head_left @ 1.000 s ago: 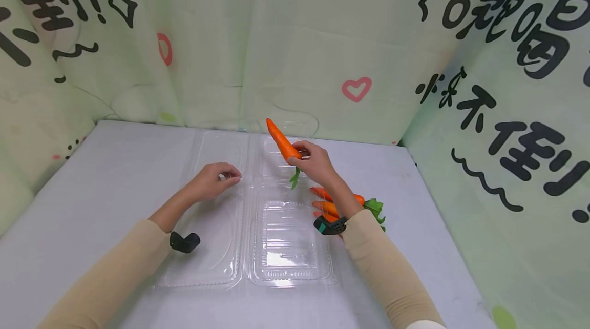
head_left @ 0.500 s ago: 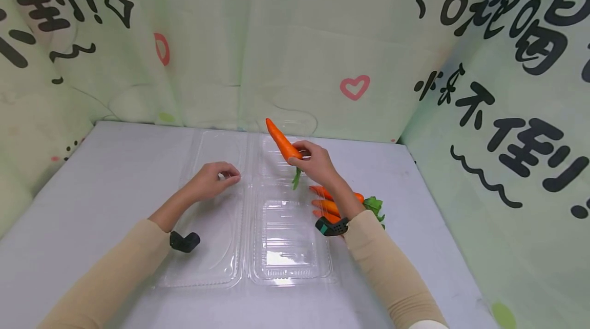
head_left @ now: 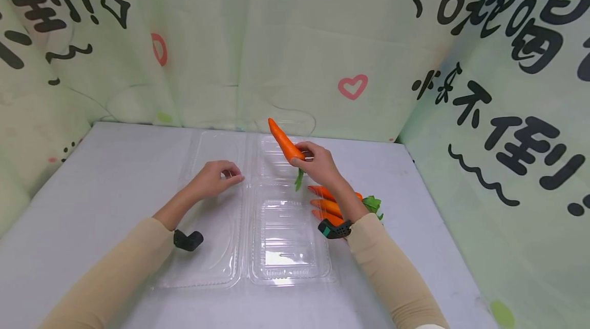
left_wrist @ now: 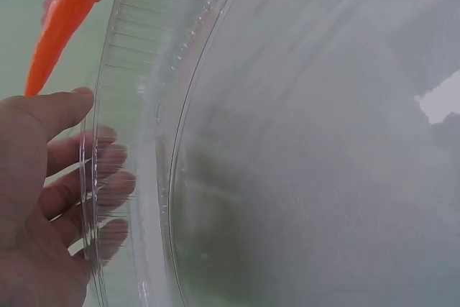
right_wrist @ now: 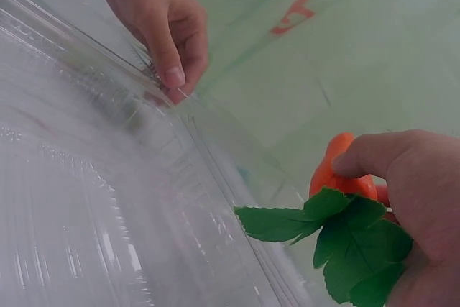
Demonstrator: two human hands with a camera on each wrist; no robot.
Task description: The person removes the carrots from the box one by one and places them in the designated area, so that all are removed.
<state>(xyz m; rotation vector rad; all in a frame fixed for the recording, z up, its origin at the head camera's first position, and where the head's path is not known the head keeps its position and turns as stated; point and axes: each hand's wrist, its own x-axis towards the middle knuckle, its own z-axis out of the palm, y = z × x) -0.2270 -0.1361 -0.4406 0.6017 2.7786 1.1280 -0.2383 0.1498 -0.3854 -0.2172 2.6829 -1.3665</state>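
Observation:
My right hand (head_left: 319, 165) holds an orange carrot (head_left: 285, 142) by its leafy end, the tip pointing up and away, above the far part of a clear plastic clamshell container (head_left: 290, 267). Green leaves (right_wrist: 359, 242) hang below the grip in the right wrist view. My left hand (head_left: 215, 180) is at the container's rim near the middle fold. In the left wrist view its thumb is at the rim edge, with the fingers (left_wrist: 115, 185) seen through the clear plastic, and they appear to pinch it. Several more carrots (head_left: 326, 207) lie right of the container, partly hidden by my right forearm.
The container lies spread on a white table (head_left: 124, 165), its lid half (head_left: 203, 267) on the left. A pale green curtain (head_left: 203, 52) with lettering and hearts stands along the back and sides. Each wrist carries a black camera strap (head_left: 188, 240).
The head view shifts slightly. Both hands move very little, the right one a touch to the right; the carrot stays in its grip, above the container.

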